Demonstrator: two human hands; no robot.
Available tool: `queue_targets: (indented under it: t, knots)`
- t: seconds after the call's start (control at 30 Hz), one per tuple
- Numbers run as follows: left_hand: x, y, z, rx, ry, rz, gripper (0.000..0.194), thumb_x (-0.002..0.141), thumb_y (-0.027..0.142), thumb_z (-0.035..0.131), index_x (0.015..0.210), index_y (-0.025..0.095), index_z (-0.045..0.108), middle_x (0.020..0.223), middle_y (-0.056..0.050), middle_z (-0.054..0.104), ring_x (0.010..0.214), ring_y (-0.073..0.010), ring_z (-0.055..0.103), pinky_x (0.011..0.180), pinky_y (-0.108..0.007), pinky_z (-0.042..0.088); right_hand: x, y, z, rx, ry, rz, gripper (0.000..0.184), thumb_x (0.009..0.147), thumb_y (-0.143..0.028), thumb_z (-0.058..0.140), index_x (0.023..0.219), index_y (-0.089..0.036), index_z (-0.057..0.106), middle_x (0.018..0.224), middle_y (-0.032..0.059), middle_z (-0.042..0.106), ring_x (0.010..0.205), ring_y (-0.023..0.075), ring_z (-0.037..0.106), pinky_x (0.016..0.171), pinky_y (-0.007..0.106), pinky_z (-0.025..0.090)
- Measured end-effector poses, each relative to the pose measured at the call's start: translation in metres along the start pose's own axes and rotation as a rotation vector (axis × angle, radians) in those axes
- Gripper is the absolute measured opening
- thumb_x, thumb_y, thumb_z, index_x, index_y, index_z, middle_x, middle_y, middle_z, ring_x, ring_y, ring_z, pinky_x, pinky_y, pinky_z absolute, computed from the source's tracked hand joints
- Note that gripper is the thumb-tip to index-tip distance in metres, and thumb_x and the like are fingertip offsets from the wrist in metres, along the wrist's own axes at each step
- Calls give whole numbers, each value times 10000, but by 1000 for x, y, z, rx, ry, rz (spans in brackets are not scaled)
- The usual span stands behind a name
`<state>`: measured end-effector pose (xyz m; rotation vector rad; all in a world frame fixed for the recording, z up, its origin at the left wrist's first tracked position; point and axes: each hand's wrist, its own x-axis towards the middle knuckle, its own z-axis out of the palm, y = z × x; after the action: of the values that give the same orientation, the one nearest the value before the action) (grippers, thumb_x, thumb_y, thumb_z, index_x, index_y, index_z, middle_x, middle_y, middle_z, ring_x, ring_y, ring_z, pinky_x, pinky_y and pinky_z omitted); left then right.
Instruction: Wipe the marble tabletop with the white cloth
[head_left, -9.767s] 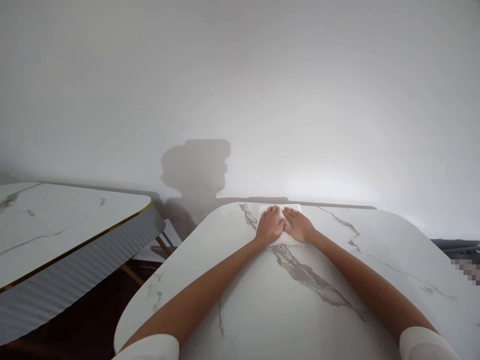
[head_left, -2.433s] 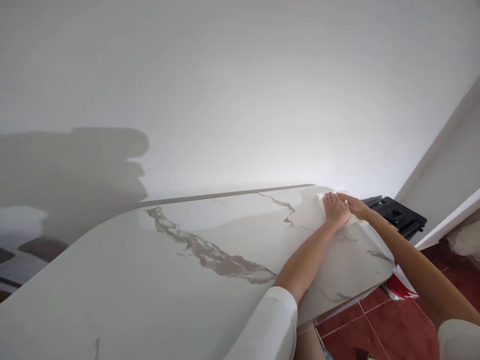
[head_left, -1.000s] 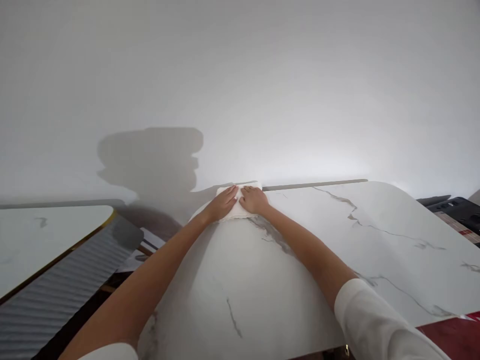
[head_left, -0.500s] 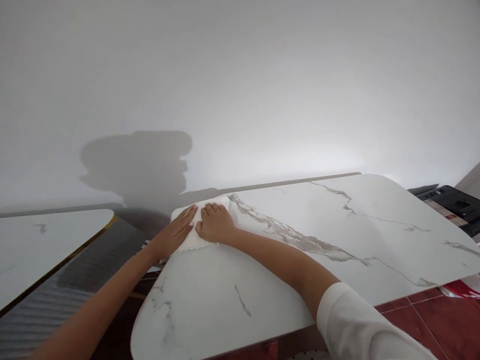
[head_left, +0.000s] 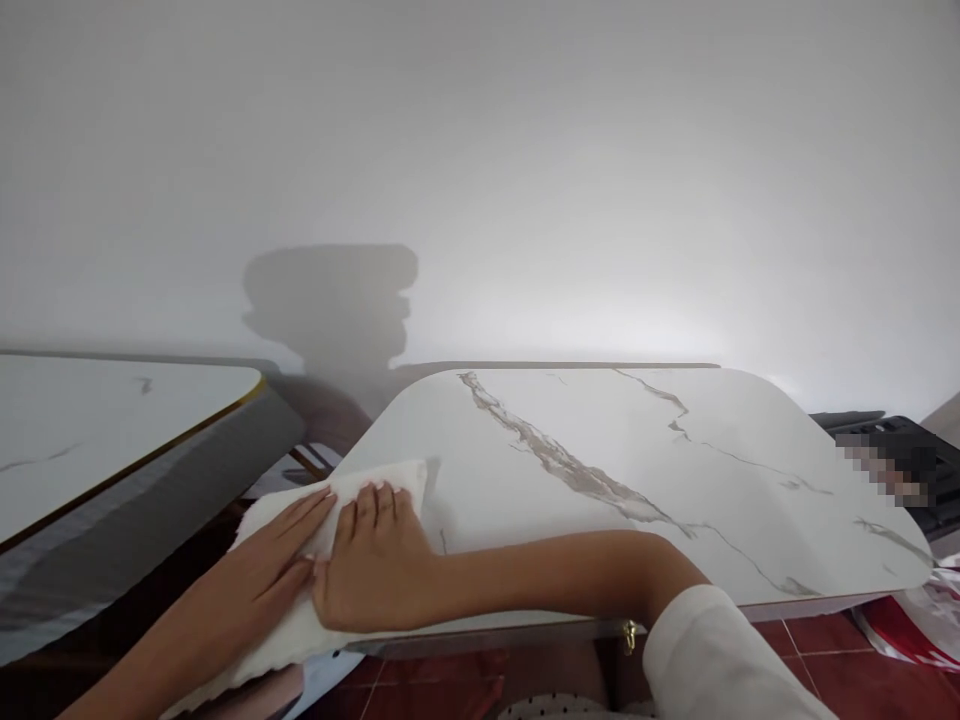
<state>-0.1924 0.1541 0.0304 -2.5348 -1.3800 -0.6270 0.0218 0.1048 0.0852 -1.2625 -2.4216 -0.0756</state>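
Observation:
A white cloth [head_left: 375, 478] lies over the left end of the marble-patterned tabletop [head_left: 510, 500], and part of it hangs past the edge. My left hand [head_left: 274, 555] rests on the cloth with its fingers stretched out and together, pointing up and to the right. Just beside it, my right hand [head_left: 379, 560] presses flat on the cloth, fingers spread a little and thumb towards the left hand. Both palms are hidden against the cloth.
Another marble-patterned table [head_left: 112, 430] with a gold rim and grey side stands at the left. A pale wall [head_left: 525, 180] runs behind. At the right is a black object [head_left: 922, 450], partly blurred out. Red floor tiles [head_left: 832, 640] show below, with a gold-coloured fitting [head_left: 629, 637] under the table's front edge.
Both hands and the cloth have slid from the tabletop's far left edge towards me, to its near left end. The view has shifted slightly.

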Motion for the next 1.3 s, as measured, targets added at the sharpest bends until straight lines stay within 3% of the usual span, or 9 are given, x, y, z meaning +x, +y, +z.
queue_targets:
  t: [0.17,0.37,0.57,0.8,0.97,1.13,1.3]
  knots:
    - [15,54,15,26,21,65,518,860,338,278,1268,145,531,1298,-133,576,1237,-289,513,1053,-468,418,-31,26,-6,5,63,-27,572,909,-324,427,1318,77,438,1372,261,467,1274,324,445,1050,428,366]
    - [90,84,33,-59,-72,-89,544,856,332,280,1306,121,501,1362,-118,524,1297,-269,444,1105,-461,334,-16,87,-3,-12,48,37,530,920,-308,414,1323,34,450,1374,222,483,1281,288,433,1076,395,314]
    - [172,74,55,-250,-131,-143,601,852,394,276,1297,69,516,1409,-133,470,1342,-246,383,1144,-404,261,40,142,2,41,-92,244,519,928,-285,397,1327,45,445,1376,225,479,1280,283,437,1059,389,338]
    - [229,42,81,-406,-60,-92,557,816,376,317,1227,113,586,1378,-104,513,1309,-229,430,1124,-344,286,79,176,29,53,35,347,574,955,-327,325,1398,37,357,1468,217,352,1361,285,319,1122,411,221]
    - [266,24,101,-388,-122,-96,575,765,329,326,1214,95,599,1397,-104,491,1326,-239,405,1134,-347,258,103,198,36,51,10,400,582,950,-331,305,1404,31,355,1473,206,347,1372,278,300,1125,408,215]
    - [288,18,109,-407,-139,-99,573,781,338,313,1225,110,594,1378,-84,516,1306,-203,430,1122,-322,274,118,208,35,31,-1,450,584,954,-322,300,1410,40,339,1475,219,336,1377,278,290,1128,423,210]
    - [282,27,99,-380,-158,-30,602,793,339,308,1277,66,540,1406,-115,478,1322,-211,408,1127,-344,271,110,198,30,4,8,452,581,955,-296,308,1408,67,323,1479,235,313,1388,294,262,1130,444,205]
